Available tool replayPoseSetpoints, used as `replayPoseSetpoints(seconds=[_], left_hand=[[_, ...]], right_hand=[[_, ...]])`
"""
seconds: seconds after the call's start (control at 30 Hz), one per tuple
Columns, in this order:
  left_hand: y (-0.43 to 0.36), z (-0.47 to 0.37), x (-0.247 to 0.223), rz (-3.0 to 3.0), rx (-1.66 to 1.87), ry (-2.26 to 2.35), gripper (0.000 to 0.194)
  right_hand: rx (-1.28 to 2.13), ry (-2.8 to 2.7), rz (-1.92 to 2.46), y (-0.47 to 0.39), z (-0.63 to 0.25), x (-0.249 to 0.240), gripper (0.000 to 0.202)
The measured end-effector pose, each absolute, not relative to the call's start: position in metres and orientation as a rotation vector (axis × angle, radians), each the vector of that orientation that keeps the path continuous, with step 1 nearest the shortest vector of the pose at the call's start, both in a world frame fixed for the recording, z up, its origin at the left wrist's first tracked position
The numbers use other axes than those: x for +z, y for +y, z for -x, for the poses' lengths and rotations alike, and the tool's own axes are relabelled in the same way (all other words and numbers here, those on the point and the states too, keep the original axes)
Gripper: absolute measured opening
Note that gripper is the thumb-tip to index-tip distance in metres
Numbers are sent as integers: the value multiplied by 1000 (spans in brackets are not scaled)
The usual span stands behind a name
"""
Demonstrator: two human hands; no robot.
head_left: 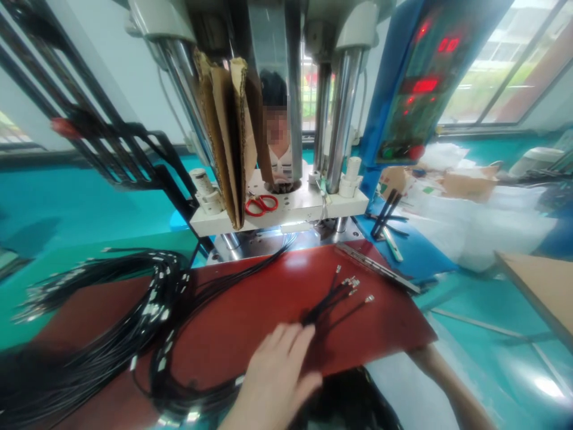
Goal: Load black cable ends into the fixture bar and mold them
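My left hand (pixel 280 373) lies palm down near the front of the red-brown board (pixel 264 304). Its fingers are stretched out and its thumb stands apart. Under and just beyond the fingertips is a bunch of black cables (pixel 320 309), with metal terminals fanning out to the right. Only my right forearm shows, at the lower right, passing beneath the board's edge; the hand itself is hidden. Left of my left hand runs a thick bundle of black cables (pixel 156 286) with white labels. Several thin wires lead from it into the lit gap of the press (pixel 286 218).
Red-handled scissors (pixel 262 205) and folded cardboard (pixel 228 137) rest on the press plate. A metal strip (pixel 378 267) lies along the board's right side. Farther right are black-handled pliers (pixel 389 215), a cutter (pixel 393 243) and a blue control box (pixel 403 89) with red displays.
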State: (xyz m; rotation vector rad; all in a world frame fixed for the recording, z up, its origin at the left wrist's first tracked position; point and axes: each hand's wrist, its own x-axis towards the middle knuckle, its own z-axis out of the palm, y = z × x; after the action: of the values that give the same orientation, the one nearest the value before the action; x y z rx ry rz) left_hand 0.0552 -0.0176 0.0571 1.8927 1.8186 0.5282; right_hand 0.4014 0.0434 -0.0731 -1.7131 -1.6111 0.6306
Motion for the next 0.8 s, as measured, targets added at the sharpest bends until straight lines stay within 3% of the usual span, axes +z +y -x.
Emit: replayPoseSetpoints(seconds=[0.1,0.3,0.43,0.57,0.67,0.8], left_hand=[[32,-88,56,-2210,289,1737,63],[75,-113,54,-2288,-64,1772,24],[77,-110,59,-2276,122,1681,14],[65,-103,78,-1796,413,1273,9],[52,-103,91,-1551,425,1039,7],[39,-107,91,-1546,377,1036,12]], right_hand=[[684,-1660,1766,37,-400,-66,34],[722,-1666,1796,13,-417,-66,47],[511,-1586,1779,4,-432,-55,55],[318,-1258,1759,2,-422,-14,41],[574,-1113,1378,14,-390,33,32],[976,-1436,886,43,-336,84,41]])
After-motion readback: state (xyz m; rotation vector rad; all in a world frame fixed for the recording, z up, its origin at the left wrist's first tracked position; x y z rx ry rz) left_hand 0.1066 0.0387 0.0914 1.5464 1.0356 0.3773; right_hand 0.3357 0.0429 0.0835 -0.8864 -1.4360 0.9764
